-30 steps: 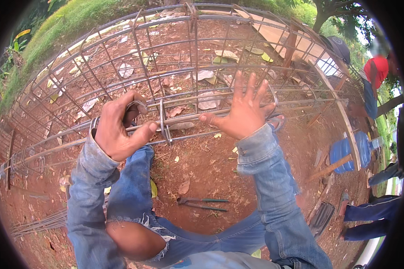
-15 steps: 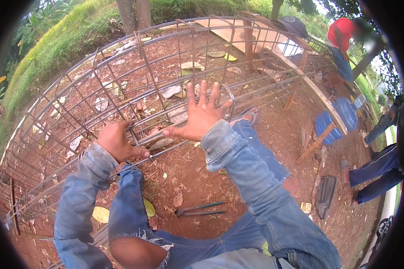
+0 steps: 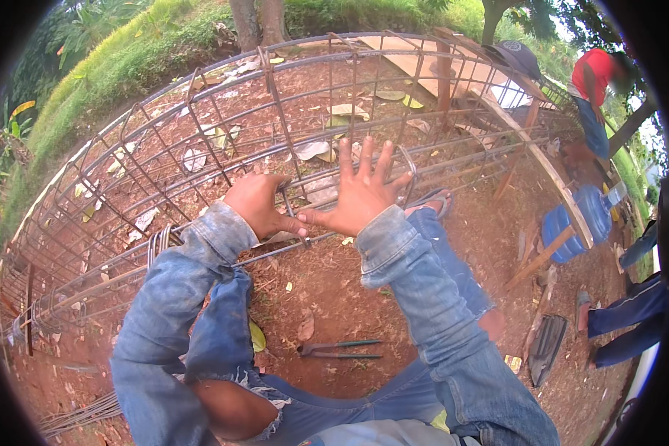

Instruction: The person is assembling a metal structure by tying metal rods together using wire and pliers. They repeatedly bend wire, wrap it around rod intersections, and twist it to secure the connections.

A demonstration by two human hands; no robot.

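A long cage of steel rebar (image 3: pixel 276 97) stretches across in front of me, made of lengthwise bars and square stirrups. My left hand (image 3: pixel 260 206) is closed around the side of a rebar stirrup (image 3: pixel 287 199) at the near edge of the cage, thumb toward me. Just right of it, my right hand (image 3: pixel 364 187) lies over the near bars with its fingers spread and holds nothing. Its thumb tip comes close to the left thumb. Another stirrup (image 3: pixel 412 172) stands by the right little finger. Pincers with green handles (image 3: pixel 342 348) lie on the soil between my legs.
A wooden prop (image 3: pixel 535 152) slants at the right beside a blue water jug (image 3: pixel 572 223). A dark cap (image 3: pixel 516 58) rests near boards at the back. One person in red (image 3: pixel 593 78) bends at far right; another person's legs (image 3: pixel 624 320) show nearer. Loose rods (image 3: pixel 82 416) lie lower left.
My left hand has slid right along the bars with the stirrup, closing up to my right hand. The right hand stays spread over the bars. The whole view has shifted slightly.
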